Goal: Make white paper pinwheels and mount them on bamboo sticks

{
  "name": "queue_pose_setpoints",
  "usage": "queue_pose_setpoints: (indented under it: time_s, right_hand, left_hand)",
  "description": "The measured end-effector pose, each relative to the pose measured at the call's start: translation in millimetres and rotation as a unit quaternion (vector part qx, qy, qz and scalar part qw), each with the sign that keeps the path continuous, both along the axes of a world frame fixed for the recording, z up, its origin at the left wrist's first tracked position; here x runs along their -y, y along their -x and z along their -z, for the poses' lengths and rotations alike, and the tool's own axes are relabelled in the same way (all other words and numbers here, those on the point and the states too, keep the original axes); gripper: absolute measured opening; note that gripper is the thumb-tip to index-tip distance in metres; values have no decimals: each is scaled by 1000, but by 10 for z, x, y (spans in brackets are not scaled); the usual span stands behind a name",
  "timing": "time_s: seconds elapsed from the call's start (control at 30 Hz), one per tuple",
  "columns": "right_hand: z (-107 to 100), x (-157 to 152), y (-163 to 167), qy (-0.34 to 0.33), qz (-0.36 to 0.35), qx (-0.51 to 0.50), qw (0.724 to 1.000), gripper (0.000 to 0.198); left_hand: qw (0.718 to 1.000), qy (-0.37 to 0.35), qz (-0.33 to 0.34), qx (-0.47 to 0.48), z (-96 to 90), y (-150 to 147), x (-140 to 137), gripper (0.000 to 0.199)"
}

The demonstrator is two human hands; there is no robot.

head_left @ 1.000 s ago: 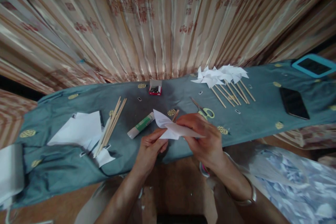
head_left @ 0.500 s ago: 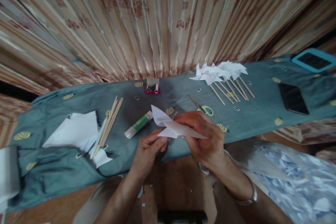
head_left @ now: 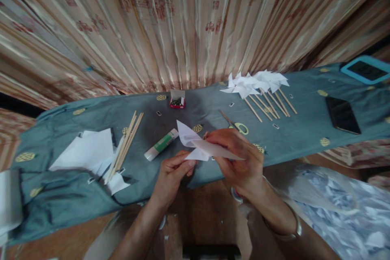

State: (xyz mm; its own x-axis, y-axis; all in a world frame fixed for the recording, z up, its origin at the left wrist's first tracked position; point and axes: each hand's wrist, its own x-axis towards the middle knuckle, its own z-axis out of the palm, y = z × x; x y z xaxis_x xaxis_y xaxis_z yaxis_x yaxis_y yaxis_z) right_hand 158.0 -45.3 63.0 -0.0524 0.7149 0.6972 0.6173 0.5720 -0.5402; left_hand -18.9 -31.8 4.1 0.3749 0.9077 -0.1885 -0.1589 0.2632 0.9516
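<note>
Head view. A piece of white folded paper (head_left: pixel 204 149) is held above the near edge of the table, between the two hands; clock directions are taken from it, with twelve o'clock toward the curtain. Its long axis is laid from ten o'clock, where one pointed blade is raised, to four o'clock, where a second point is carried across the right hand (head_left: pixel 239 160). The right hand, placed between three and four o'clock, is the nearer of the two: its fingers are closed behind the sheet, and part of the grip is hidden by the paper. The left hand (head_left: pixel 175 172) is placed at eight o'clock, and the lower left corner appears to be pinched between its thumb and forefinger. The hands themselves are kept apart, joined only by the paper.

The table is covered by a teal cloth (head_left: pixel 204 99). A glue stick (head_left: pixel 161 144) is laid at nine o'clock, just beside the raised blade, with wooden sticks (head_left: pixel 129 142) and white sheets (head_left: pixel 85 150) farther out. A box of small metal pieces (head_left: pixel 177 100) is set at eleven o'clock, scissors (head_left: pixel 239 126) at two, and a row of stick-mounted paper pinwheels (head_left: pixel 258 83) beyond them. A dark phone (head_left: pixel 343 114) is seen near three o'clock. The far side is bounded by a patterned curtain (head_left: pixel 189 36).
</note>
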Motion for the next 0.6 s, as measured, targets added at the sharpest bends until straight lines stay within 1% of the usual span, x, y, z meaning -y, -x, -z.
queue_pose_setpoints:
  time_s: [0.13,0.3,0.37,0.5,0.6]
  right_hand:
    - [4,-2,10,22,7,-20,1000,18]
    - [-7,13,15,88,10,-64,994,17]
    - [-20,19,13,102,4,-75,992,16]
    - [-37,20,13,92,-10,-75,993,15]
    - [-38,12,17,90,-11,-81,993,14]
  left_hand:
    - [1000,-5,2,-1,-28,8,-7,30]
    - [1000,-5,-4,1,-28,15,-27,27]
    - [1000,-4,-11,-4,-28,19,-31,27]
    - [1000,-14,-17,-14,-50,27,-31,33]
    - [999,-15,-17,-24,-68,34,-33,33]
